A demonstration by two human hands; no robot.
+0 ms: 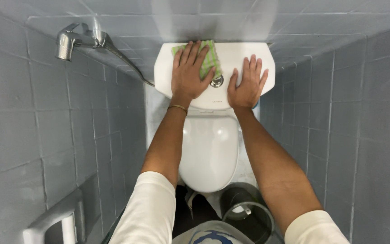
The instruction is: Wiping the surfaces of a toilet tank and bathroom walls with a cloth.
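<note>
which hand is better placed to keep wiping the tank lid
Left. The left hand lies flat on the green cloth on the tank lid. The right hand rests bare on the lid, beside the flush button, apart from the cloth.

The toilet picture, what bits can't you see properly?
- Head view: much of the green cloth lies under the left hand.
- The tank lid beneath the right hand is covered.
- The toilet's front is hidden by the person's body.
- The dark bin is partly behind the right arm.
</note>
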